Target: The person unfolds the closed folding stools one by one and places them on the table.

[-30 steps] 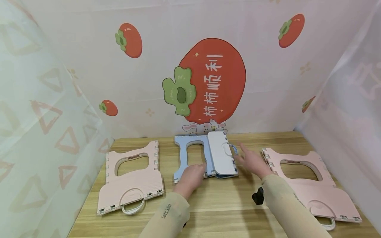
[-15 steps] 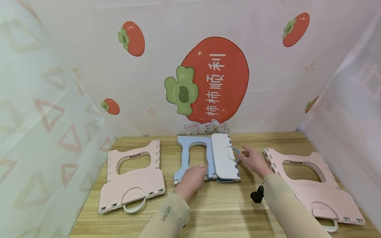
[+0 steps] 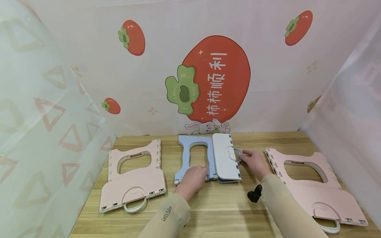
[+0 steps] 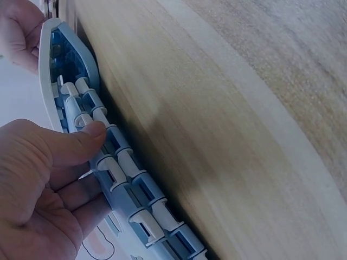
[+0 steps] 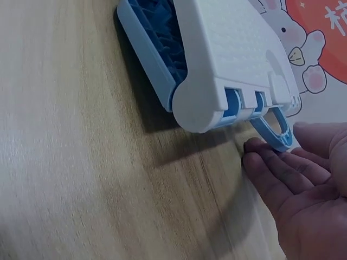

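Observation:
A folding step stool (image 3: pixel 186 155), blue with a white top panel, lies folded flat at the table's back middle. My left hand (image 3: pixel 194 180) grips its near hinged edge. In the left wrist view the thumb (image 4: pixel 89 138) presses on the row of hinges (image 4: pixel 127 162), with the other fingers behind. At the stool's right side my right hand (image 3: pixel 255 162) has thumb and fingers about the blue loop handle (image 3: pixel 238 154). The right wrist view shows the handle (image 5: pixel 274 130) between thumb and fingertips, and a gap between the stool's folded panels.
Two pink folded stools lie flat on the wooden table (image 3: pixel 220 211), one at left (image 3: pixel 132 178) and one at right (image 3: pixel 317 185), their loop handles toward the front. A printed cloth wall (image 3: pixel 154 82) stands behind, with cloth at both sides.
My right hand has moved in to the blue stool's handle, its fingers closing from a spread pose. The left hand keeps its hold on the stool's near edge. The view has shifted slightly.

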A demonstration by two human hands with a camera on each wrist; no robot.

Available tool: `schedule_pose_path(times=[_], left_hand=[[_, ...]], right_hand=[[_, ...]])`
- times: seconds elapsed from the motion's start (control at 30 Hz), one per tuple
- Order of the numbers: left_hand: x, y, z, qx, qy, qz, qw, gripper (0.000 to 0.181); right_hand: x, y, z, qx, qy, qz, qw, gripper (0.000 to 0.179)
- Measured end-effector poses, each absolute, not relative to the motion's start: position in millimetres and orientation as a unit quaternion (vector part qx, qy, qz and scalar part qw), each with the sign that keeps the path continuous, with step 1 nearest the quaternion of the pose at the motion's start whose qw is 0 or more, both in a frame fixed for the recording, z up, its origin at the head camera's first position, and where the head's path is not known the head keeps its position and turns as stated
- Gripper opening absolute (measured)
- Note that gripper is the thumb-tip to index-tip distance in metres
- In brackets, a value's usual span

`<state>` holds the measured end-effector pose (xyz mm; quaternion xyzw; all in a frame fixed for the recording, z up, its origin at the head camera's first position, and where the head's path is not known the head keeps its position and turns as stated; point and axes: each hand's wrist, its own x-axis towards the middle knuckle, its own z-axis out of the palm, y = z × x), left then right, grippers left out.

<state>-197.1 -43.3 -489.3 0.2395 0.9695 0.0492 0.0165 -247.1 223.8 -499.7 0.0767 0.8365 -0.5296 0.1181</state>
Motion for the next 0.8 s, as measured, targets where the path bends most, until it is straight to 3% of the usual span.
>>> schedule_pose_path(times=[0.2,0.53,0.8], left_hand=[[-197.8,-42.8,-488.9,0.236,0.970,0.051,0.024,0.034],[-196.0,-42.6,-488.9,0.235,0.970,0.053,0.019,0.027],[-193.1,-42.8,-490.0,0.237,0.970,0.054,0.013,0.033]], right_hand=[[-248.9,221.4,-500.5,0.095,0.806,-0.573,0.117,0.043],[-249.1,220.9,-505.4,0.113,0.751,-0.638,0.128,0.043],[-248.2,224.9,-505.6,0.137,0.669,-0.715,0.151,0.048]])
